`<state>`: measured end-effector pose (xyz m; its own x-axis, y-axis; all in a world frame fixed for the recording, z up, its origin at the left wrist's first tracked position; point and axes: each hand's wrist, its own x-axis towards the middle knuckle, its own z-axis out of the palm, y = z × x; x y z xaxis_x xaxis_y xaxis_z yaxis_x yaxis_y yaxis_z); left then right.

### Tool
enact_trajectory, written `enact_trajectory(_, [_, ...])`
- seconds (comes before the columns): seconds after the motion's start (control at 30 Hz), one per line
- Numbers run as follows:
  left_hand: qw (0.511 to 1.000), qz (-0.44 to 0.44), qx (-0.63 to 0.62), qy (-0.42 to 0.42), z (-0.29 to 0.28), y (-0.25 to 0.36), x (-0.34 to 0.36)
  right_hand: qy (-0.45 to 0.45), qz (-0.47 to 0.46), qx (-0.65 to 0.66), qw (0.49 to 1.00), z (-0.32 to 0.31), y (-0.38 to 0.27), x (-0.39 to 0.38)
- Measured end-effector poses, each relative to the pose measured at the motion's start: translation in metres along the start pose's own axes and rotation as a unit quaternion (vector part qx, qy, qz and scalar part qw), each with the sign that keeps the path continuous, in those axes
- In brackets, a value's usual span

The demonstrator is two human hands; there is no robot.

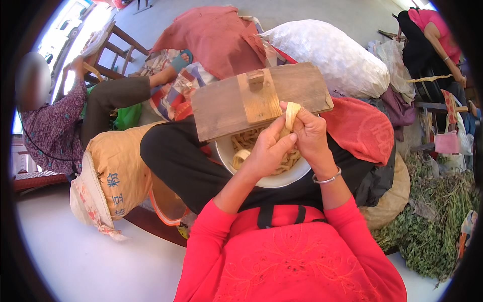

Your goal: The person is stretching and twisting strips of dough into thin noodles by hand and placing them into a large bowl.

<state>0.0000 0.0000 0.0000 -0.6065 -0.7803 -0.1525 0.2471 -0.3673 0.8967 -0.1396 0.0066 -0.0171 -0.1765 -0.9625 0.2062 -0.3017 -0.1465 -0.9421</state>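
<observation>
My left hand [269,151] and my right hand [312,138] meet over a white bowl [264,183], both pinched on a folded pale yellow strip [291,113]. Similar pale strips [244,138] lie in the bowl under my hands, partly hidden. A wooden board [214,110] with a lighter cross piece and small raised block lies across the far part of the bowl, just beyond my fingers. The bowl sits on my lap between my black-trousered legs, with a red cloth [359,136] at the right.
A seated person [48,131] is at left, near wooden chairs [121,50]; another person [437,35] works at upper right with a pale strip. Red cloth-covered bundles [201,38] and a white sack [327,55] lie ahead. A tan sack [115,151] is left, dried plants [422,216] right.
</observation>
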Motion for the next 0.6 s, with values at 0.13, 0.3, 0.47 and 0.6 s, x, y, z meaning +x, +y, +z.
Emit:
enact_trajectory(0.13, [0.999, -0.002, -0.002, 0.044, -0.004, -0.022, -0.004, 0.030, -0.079, -0.159, 0.984, -0.003, -0.005, -0.008])
enact_trajectory(0.3, [0.928, 0.124, 0.335, 0.103, -0.004, -0.030, -0.016, -0.040, -0.089, -0.228, 0.969, -0.018, -0.003, -0.023])
enact_trajectory(0.47, [0.746, 0.275, 0.591, 0.137, -0.008, -0.025, -0.023, -0.148, 0.192, 0.152, 0.958, -0.013, 0.021, -0.045])
enact_trajectory(0.6, [0.732, 0.390, 0.532, 0.173, -0.019, -0.043, -0.017, -0.168, 0.342, 0.448, 0.809, -0.001, 0.024, -0.045])
